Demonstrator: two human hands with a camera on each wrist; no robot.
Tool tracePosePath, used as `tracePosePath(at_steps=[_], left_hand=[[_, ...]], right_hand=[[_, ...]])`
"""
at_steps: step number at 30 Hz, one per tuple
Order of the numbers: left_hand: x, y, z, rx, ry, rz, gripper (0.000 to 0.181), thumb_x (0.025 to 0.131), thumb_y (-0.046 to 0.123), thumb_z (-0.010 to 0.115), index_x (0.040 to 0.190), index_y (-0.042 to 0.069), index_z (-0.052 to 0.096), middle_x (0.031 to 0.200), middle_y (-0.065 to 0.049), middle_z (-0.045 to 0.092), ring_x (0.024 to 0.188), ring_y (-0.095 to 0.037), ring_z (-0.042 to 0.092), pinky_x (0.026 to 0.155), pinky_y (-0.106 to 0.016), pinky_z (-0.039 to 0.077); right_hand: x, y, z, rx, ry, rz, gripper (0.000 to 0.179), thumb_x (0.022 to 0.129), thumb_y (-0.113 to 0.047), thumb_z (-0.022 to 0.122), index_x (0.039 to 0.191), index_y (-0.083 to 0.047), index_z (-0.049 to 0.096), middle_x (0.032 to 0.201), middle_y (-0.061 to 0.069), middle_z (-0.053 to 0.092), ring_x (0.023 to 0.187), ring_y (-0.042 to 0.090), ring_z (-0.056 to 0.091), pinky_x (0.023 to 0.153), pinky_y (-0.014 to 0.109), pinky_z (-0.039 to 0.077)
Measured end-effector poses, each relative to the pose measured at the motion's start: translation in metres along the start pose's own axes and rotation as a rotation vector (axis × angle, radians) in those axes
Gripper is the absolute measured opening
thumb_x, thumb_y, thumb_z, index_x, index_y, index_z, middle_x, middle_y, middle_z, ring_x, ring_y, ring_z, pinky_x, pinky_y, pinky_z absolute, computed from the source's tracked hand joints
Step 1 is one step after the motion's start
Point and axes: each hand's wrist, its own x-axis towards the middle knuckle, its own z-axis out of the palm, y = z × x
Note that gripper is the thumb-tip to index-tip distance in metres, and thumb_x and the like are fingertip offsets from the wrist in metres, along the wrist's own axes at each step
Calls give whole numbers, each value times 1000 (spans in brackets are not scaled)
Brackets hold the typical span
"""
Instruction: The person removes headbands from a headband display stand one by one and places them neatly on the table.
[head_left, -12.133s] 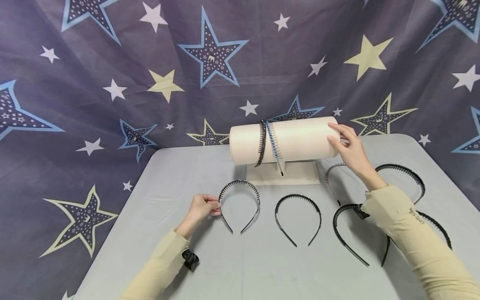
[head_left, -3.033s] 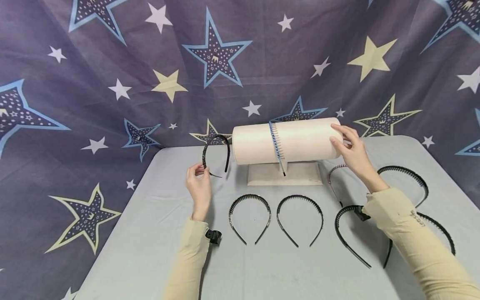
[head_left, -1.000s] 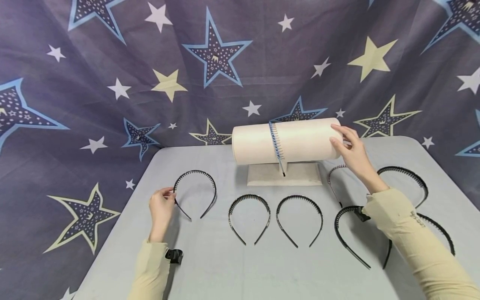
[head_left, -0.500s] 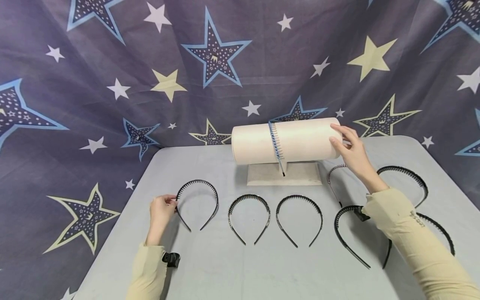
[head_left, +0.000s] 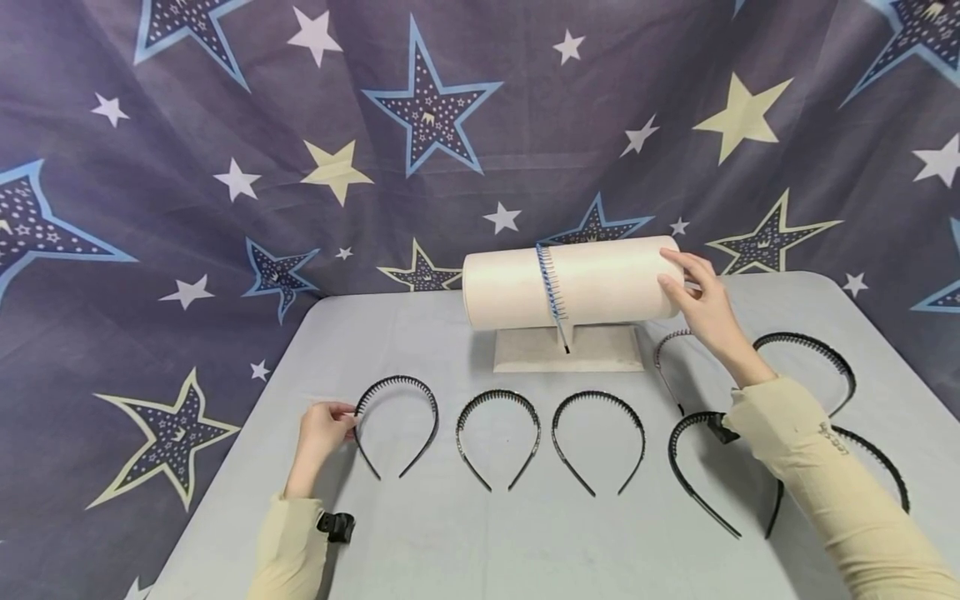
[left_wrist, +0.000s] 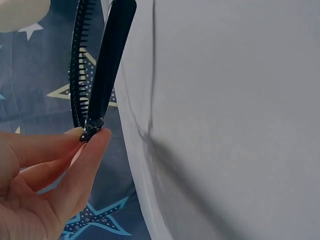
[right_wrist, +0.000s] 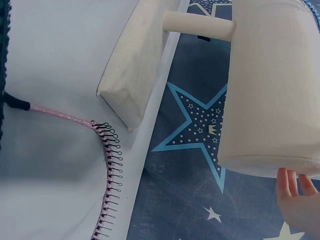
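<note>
In the head view, my left hand [head_left: 324, 433] pinches the left side of a black toothed headband [head_left: 397, 379] at the table's left. The left wrist view shows my thumb and fingers on a glittery part of the headband [left_wrist: 92, 129]. My right hand [head_left: 705, 300] rests with extended fingers on the right end of a cream padded roll on a display stand [head_left: 615, 279]. A blue toothed headband [head_left: 550, 283] hangs around this roll. In the right wrist view, fingertips [right_wrist: 294, 182] touch the roll's end rim.
Two dark toothed headbands, a left one [head_left: 498, 393] and a right one [head_left: 597, 395], lie beside the held one. Further right are several more, including a pink one [right_wrist: 107, 170] and a black one [head_left: 806, 337], partly under my right arm. A star-patterned cloth [head_left: 247, 100] hangs behind.
My left hand has taken the black headband off the roll's left end and brought it left and down to the table. Earlier it placed another headband nearby. My right hand stays on the roll.
</note>
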Motion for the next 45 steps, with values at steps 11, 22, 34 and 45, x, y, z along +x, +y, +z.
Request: tracePosePath(at_steps=[11,22,34,45], left_hand=[[-2,-8,0,-22,-70,-39,22,75,-8,51,93,-17,59,67,-18,62,48,-13,58,49,-27,54],[-4,-7,-1,-25,-91,-75,21,78,-6,51,94,-17,59,68,-19,61,50,-16,59,50,-28,55],[-3,-16,0,-86,-78,-19,16,75,-8,53,86,-16,61,62,-15,59,48,-15,57,45,-26,53],[-4,-7,-1,42,-101,-65,23,78,-1,56,96,-15,59,70,-18,62,52,-18,59,49,-26,53]], right_hand=[[0,1,0,-16,4,2,39,90,-10,49,127,2,43,125,23,35,94,3,40,73,4,37],[0,2,1,-1,16,-8,38,90,-9,50,125,3,45,123,20,37,92,0,40,73,4,38],[0,1,1,-5,20,-10,38,90,-9,50,125,4,45,123,21,37,91,-1,40,72,4,38],[0,0,1,-6,20,-11,38,90,-8,49,125,4,45,123,21,37,91,0,40,72,4,38]])
